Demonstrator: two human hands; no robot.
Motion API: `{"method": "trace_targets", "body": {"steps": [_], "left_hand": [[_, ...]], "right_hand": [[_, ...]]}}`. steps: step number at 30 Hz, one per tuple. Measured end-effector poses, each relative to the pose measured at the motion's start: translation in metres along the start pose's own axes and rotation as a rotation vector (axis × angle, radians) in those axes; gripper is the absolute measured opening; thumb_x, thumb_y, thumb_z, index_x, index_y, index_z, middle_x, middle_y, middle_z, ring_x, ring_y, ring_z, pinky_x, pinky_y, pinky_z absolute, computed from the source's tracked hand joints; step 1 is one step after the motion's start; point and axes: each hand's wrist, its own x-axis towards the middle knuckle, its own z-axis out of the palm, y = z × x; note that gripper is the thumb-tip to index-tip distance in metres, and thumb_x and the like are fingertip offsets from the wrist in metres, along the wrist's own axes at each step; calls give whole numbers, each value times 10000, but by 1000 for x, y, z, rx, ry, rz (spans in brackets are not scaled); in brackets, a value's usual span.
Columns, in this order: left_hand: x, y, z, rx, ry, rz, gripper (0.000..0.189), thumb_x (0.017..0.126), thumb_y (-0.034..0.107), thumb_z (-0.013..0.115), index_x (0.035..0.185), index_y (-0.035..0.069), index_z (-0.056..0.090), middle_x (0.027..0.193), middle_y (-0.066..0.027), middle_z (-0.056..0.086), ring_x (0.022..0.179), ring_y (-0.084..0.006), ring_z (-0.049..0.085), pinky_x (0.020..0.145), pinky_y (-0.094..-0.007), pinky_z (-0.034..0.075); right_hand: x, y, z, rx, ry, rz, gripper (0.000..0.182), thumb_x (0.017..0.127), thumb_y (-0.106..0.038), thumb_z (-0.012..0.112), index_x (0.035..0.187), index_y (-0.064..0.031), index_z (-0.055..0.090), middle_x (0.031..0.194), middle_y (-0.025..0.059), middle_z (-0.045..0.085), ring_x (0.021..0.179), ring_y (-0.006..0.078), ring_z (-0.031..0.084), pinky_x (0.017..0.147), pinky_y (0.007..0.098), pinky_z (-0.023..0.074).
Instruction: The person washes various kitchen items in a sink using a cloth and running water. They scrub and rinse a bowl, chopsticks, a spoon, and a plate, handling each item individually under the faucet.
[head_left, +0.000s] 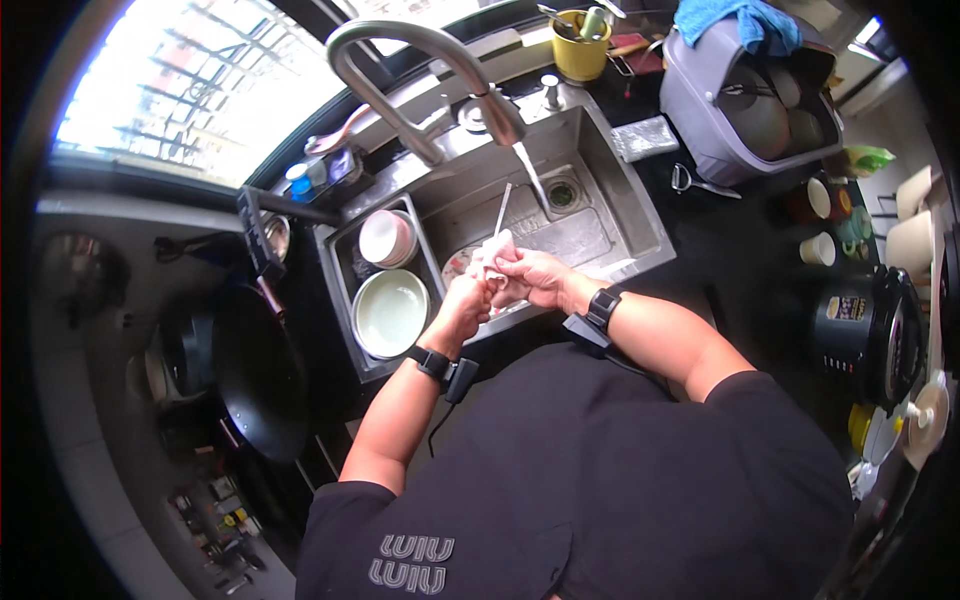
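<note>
Over the front edge of the sink (655, 253), my right hand (546, 277) grips a pale pink cloth (495, 251). The cloth is wrapped around a thin pale stick (505, 210), perhaps a chopstick, whose far end points up towards the tap. My left hand (466, 306) is closed at the near end of the bundle; its fingers hide what lies inside them. Below the hands, a patterned plate (455, 264) shows partly in the basin. Water (532, 178) runs from the gooseneck tap (504, 120) near the drain strainer (560, 195).
Stacked bowls (386, 238) and a large pale bowl (391, 313) sit in the left compartment. A grey dish bin (686, 97) holds dishes at the back right, near a peeler (705, 184). A black wok (259, 375) stands left; a rice cooker (851, 337) stands right.
</note>
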Motion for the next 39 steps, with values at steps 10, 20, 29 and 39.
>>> {"method": "trace_targets", "body": {"steps": [10, 20, 29, 39], "left_hand": [[-33, -13, -33, -51, -138, -106, 292, 1051, 291, 370, 804, 150, 437, 576, 93, 296, 430, -42, 210, 377, -212, 174], [-64, -12, -68, -361, -330, -199, 265, 1048, 232, 378, 821, 113, 447, 575, 74, 277, 435, -41, 220, 361, -195, 186], [-19, 17, -59, -432, -272, -182, 229, 1029, 199, 401, 819, 117, 446, 573, 71, 289, 432, -39, 230, 352, -196, 192], [-30, 7, -47, -191, -156, -2, 293, 1043, 322, 412, 822, 135, 450, 573, 80, 291, 435, -44, 241, 366, -208, 206]], "right_hand": [[51, -1, 19, -49, 322, -118, 144, 983, -136, 524, 1016, -7, 577, 883, 90, 634, 724, 207, 632, 517, 389, 547], [72, -31, 33, -40, 130, -246, 144, 953, -80, 520, 927, 19, 622, 805, 107, 642, 619, 177, 581, 491, 306, 494], [67, -3, 52, -82, 110, -94, 130, 922, 22, 478, 1011, -12, 567, 806, 106, 602, 620, 147, 556, 540, 235, 478], [76, -28, 60, -188, 276, -217, 153, 975, -75, 484, 945, 8, 609, 744, 81, 611, 530, 133, 509, 439, 277, 414]]}}
